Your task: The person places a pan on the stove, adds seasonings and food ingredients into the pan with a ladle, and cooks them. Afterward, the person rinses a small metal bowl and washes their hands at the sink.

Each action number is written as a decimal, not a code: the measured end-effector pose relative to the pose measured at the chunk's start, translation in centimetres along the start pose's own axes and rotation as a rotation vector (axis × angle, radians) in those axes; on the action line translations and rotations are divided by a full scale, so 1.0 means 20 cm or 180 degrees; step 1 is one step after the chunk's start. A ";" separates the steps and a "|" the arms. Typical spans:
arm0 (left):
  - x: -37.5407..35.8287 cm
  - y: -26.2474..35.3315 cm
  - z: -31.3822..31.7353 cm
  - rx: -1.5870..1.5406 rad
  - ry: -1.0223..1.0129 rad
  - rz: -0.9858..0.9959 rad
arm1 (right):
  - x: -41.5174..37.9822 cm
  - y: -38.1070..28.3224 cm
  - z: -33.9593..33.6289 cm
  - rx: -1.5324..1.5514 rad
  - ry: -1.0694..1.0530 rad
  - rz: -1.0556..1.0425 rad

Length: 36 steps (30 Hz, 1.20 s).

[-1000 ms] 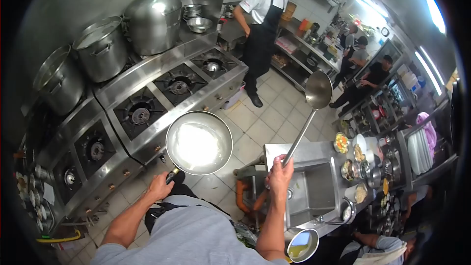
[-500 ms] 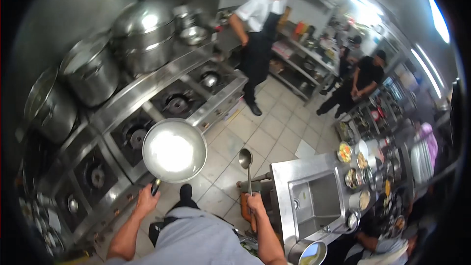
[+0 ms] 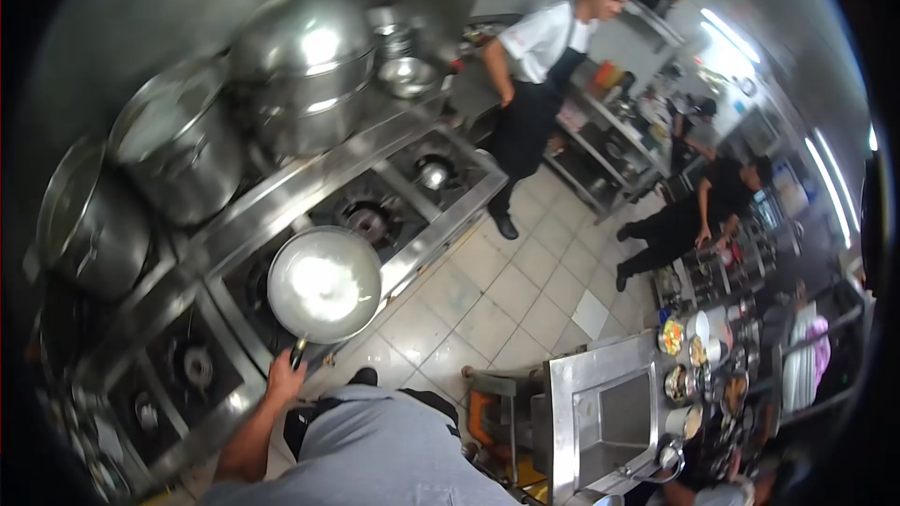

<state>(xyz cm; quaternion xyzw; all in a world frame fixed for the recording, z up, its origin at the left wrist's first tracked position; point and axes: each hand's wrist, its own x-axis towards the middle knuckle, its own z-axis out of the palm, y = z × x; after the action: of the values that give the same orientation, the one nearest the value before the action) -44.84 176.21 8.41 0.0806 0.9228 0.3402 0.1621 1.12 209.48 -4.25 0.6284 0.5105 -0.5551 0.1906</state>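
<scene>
My left hand (image 3: 284, 379) is closed around the dark handle of a round metal frying pan (image 3: 325, 287). Bright glare fills the middle of the pan. It is held over the front edge of the steel gas stove (image 3: 248, 320) and partly covers one burner. Another burner (image 3: 364, 219) shows just beyond the pan, and one more (image 3: 199, 367) lies to the left of my hand. My right hand is out of view, and the ladle cannot be seen.
Large steel pots (image 3: 178, 145) and a lidded steamer (image 3: 305, 66) line the back of the stove. A sink counter (image 3: 574, 412) with food containers (image 3: 671, 337) stands on the right. One person (image 3: 539, 75) stands beyond the stove, others (image 3: 694, 215) farther back.
The frying pan has come a little closer to the stove with my left hand. My right hand and its ladle have left the view. The camera has turned, shifting the scene.
</scene>
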 end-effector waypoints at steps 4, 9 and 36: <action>0.09 -0.06 -0.04 0.0200 0.0175 -0.0259 | 0.09 -0.04 0.07 0.0007 -0.0117 0.0183; 0.18 -0.23 -0.01 0.0133 0.0550 0.0031 | 0.40 -0.08 0.11 0.0030 -0.0830 0.0209; 0.28 0.05 0.48 -0.0733 0.1478 -0.1532 | 1.41 -2.29 -0.33 -0.4457 -0.1015 -0.1293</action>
<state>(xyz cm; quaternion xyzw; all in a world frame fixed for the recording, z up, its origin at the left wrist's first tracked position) -46.70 184.20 0.84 -0.2374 0.8831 0.4034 0.0315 -38.44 245.45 -12.33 0.1652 0.8169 -0.2088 0.5117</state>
